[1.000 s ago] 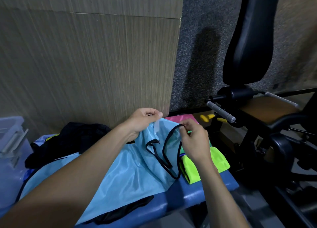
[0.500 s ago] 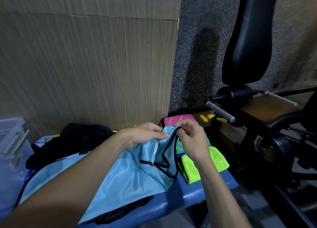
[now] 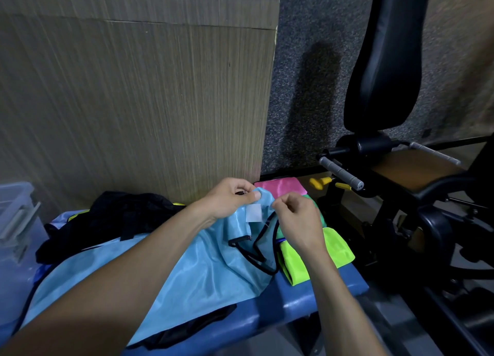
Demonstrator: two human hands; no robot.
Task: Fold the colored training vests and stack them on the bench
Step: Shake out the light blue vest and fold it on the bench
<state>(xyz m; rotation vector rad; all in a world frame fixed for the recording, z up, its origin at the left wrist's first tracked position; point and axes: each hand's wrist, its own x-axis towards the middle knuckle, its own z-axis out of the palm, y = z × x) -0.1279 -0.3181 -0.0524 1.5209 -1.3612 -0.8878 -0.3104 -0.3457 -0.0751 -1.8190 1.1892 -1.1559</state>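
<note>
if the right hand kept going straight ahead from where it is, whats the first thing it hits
Probably the folded pink vest just beyond the right hand, though depth is unclear; the hand pinches the light blue vest.

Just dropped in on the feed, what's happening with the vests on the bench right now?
A person is working on the light blue vest spread over the blue bench. The left hand and right hand both pinch its top edge near the white label, apparently lining it up for a fold. Beside it lie folded vests: pink, green and neon yellow. A black garment lies further left.
</note>
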